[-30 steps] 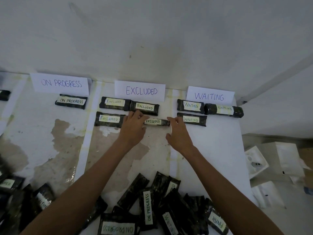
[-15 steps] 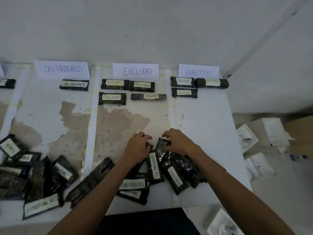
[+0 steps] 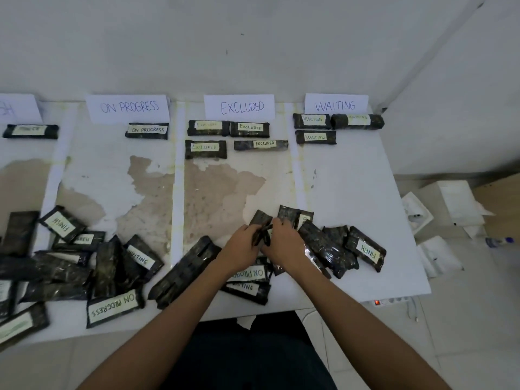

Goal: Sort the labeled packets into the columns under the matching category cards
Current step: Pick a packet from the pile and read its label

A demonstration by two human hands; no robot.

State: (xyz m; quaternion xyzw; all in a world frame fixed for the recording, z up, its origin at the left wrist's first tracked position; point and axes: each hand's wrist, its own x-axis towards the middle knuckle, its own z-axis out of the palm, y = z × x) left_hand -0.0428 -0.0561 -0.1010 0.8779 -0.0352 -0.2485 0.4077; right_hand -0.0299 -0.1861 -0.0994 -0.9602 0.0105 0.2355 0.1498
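Packet [image 3: 261, 233] at 6 o'clock, pinched between my left grip [image 3: 241, 246] and right grip [image 3: 284, 243], looks light, soft, slick: I'd hold its ends.

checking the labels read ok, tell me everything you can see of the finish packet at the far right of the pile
The finish packet is a dark, glossy, plastic-wrapped oblong with a pale strip label handwritten FINISH, upside down to the camera. It lies slanted on the white table, its left edge against another dark packet. The left hand and right hand do not touch it.
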